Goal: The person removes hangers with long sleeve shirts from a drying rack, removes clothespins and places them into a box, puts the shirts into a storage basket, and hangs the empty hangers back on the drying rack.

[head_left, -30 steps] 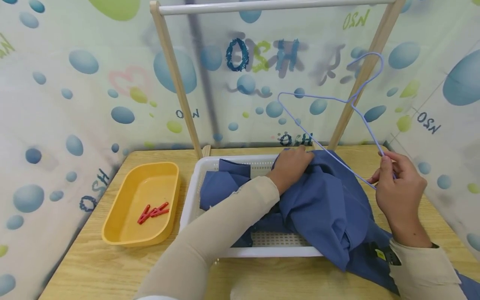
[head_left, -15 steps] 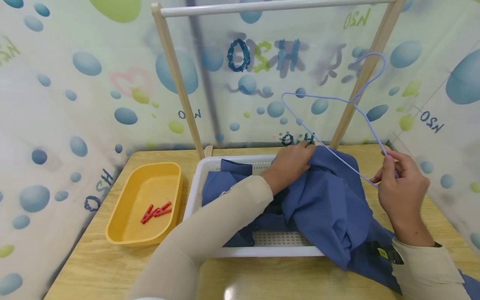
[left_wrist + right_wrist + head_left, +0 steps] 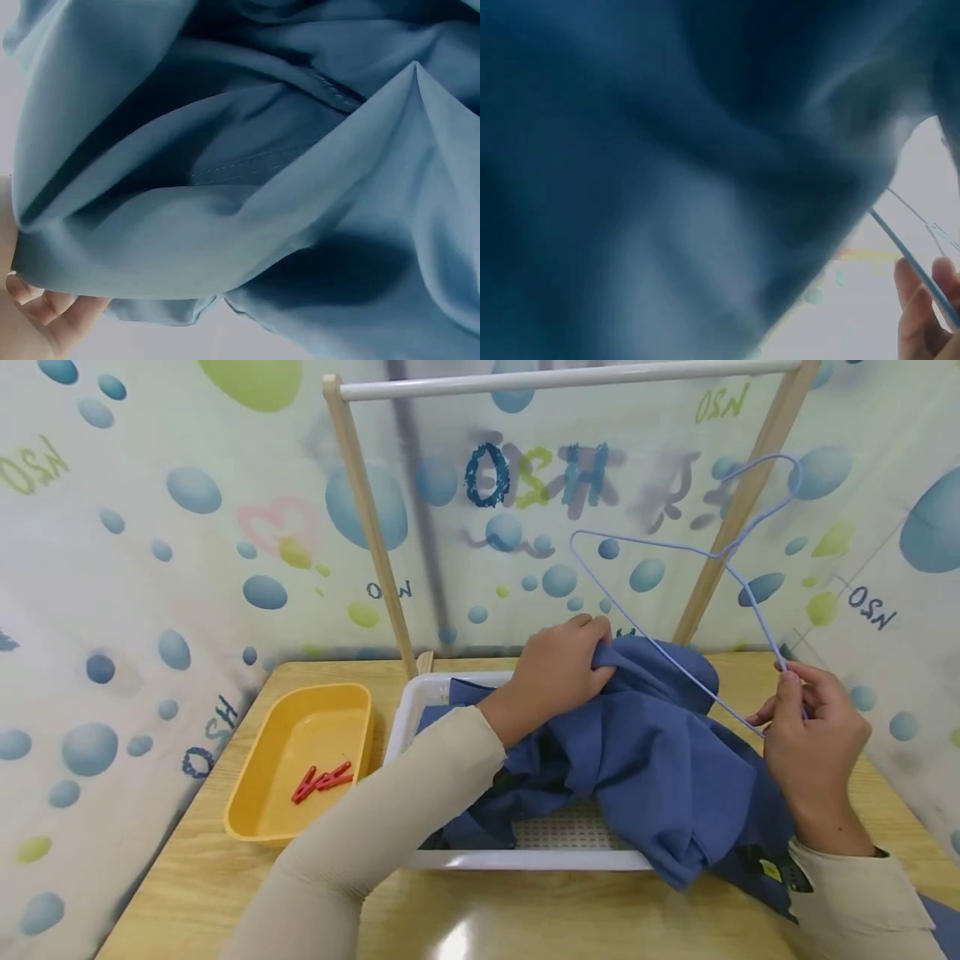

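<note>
My left hand (image 3: pixel 558 667) grips an edge of a blue cloth garment (image 3: pixel 667 768) and holds it up over the white basket. In the left wrist view, the fingers of the left hand (image 3: pixel 56 322) curl at the garment's edge, where folds and a line of stitching show. My right hand (image 3: pixel 817 743) pinches a thin light-blue wire hanger (image 3: pixel 729 557) by its right corner, with the hook up and to the right. The garment spills over the basket's right side under the right forearm. Cloth fills most of the right wrist view, with the hanger wire (image 3: pixel 904 251) at the edge.
The white perforated basket (image 3: pixel 540 860) stands on a wooden table (image 3: pixel 420 910). To its left is a yellow tray (image 3: pixel 258 777) holding red clothespins (image 3: pixel 322 782). Behind rises a wooden rack with a white rail (image 3: pixel 570 378), close to the patterned wall.
My left hand has drawn a part of the garment up and to the left, and the cloth has bunched over the basket. The hanger in my right hand has shifted slightly right.
</note>
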Tool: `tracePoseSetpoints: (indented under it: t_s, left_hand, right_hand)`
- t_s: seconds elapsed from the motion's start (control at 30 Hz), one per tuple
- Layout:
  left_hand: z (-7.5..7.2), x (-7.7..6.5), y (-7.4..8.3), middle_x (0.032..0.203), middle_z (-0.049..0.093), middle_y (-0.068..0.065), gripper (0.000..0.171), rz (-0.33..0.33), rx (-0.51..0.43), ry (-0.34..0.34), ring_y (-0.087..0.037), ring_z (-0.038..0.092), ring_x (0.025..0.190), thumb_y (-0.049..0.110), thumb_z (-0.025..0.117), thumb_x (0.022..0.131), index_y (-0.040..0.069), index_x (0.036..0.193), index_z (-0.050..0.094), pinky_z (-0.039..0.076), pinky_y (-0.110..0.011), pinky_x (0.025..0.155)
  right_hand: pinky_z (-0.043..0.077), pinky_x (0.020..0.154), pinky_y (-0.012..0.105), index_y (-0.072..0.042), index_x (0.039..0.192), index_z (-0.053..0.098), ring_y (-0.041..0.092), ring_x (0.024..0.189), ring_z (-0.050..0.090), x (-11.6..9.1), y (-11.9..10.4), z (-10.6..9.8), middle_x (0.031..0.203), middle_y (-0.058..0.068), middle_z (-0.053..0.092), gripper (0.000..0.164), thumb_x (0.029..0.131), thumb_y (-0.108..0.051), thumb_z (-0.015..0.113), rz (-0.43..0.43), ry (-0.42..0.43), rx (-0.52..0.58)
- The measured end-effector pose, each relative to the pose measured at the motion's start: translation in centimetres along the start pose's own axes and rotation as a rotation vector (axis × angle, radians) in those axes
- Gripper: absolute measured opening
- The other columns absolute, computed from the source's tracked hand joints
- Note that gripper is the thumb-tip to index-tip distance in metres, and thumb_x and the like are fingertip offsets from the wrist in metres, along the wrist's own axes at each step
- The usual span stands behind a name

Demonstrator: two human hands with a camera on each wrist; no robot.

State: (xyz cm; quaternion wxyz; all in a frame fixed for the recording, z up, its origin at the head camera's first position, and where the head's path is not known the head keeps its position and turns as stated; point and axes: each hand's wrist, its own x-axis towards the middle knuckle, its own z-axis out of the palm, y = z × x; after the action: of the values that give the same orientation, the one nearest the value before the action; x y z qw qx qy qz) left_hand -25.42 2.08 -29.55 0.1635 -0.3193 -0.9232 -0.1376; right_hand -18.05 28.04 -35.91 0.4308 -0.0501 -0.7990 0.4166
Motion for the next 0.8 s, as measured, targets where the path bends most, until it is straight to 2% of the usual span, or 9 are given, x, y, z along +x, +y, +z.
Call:
tracePoseSetpoints:
  t_s: [0.17, 0.3, 0.43, 0.53, 0.63, 0.8]
  left_hand:
    - [-2.2, -0.3, -0.8, 0.094, 0.063, 0.003, 0.01, -0.033, -0.081, 0.063, -0.014, 0.055, 0.068, 0.027, 0.064, 0.094, 0.018, 0.099, 0.063, 0.047, -0.03, 0.062]
    - [-3.9, -0.5, -1.3, 0.096, 0.066, 0.001, 0.011, -0.048, -0.122, 0.127, -0.015, 0.059, 0.076, 0.025, 0.066, 0.091, 0.016, 0.097, 0.064, 0.05, -0.031, 0.069]
    - [-5.7, -0.9, -1.7, 0.101, 0.068, 0.0, 0.011, -0.073, -0.189, 0.215, -0.017, 0.06, 0.083, 0.022, 0.067, 0.09, 0.014, 0.097, 0.065, 0.051, -0.033, 0.074]
    - [-7.1, -1.1, -2.3, 0.098, 0.067, -0.003, 0.007, -0.092, -0.234, 0.296, -0.018, 0.058, 0.081, 0.018, 0.064, 0.091, 0.012, 0.094, 0.065, 0.049, -0.033, 0.073]
    - [-8.4, -1.6, -3.2, 0.092, 0.065, -0.004, 0.005, -0.127, -0.245, 0.362, -0.018, 0.056, 0.078, 0.015, 0.061, 0.091, 0.012, 0.091, 0.065, 0.046, -0.034, 0.07]
    - [-10.1, -2.8, -4.6, 0.094, 0.072, -0.003, 0.017, -0.19, -0.235, 0.43, -0.018, 0.062, 0.082, 0.014, 0.057, 0.093, 0.015, 0.092, 0.073, 0.049, -0.035, 0.073]
  right_hand:
    - [0.038, 0.057, 0.0, 0.005, 0.12, 0.066, -0.021, 0.055, 0.048, 0.0, -0.5, 0.0, 0.068, -0.039, 0.049, 0.028, 0.102, -0.012, 0.053, 0.003, 0.024, -0.006]
    - [0.036, 0.056, 0.0, 0.007, 0.118, 0.067, -0.022, 0.055, 0.047, -0.1, -1.1, -0.1, 0.067, -0.04, 0.048, 0.028, 0.102, -0.011, 0.053, 0.008, 0.034, -0.003]
    - [0.035, 0.054, 0.001, 0.009, 0.116, 0.066, -0.022, 0.054, 0.047, -0.1, -1.0, 0.0, 0.065, -0.039, 0.049, 0.027, 0.101, -0.009, 0.053, 0.001, 0.038, 0.011]
    - [0.035, 0.054, 0.002, 0.008, 0.116, 0.067, -0.022, 0.054, 0.047, -0.1, -0.5, 0.1, 0.065, -0.039, 0.05, 0.027, 0.101, -0.01, 0.054, -0.004, 0.038, 0.012]
    - [0.036, 0.053, 0.002, 0.006, 0.117, 0.068, -0.021, 0.055, 0.049, -0.1, -0.1, 0.1, 0.065, -0.038, 0.051, 0.028, 0.101, -0.013, 0.054, -0.012, 0.034, 0.011]
    - [0.035, 0.051, 0.004, 0.005, 0.116, 0.068, -0.021, 0.055, 0.049, -0.2, -0.1, 0.2, 0.065, -0.038, 0.051, 0.029, 0.102, -0.016, 0.054, -0.029, 0.033, 0.007]
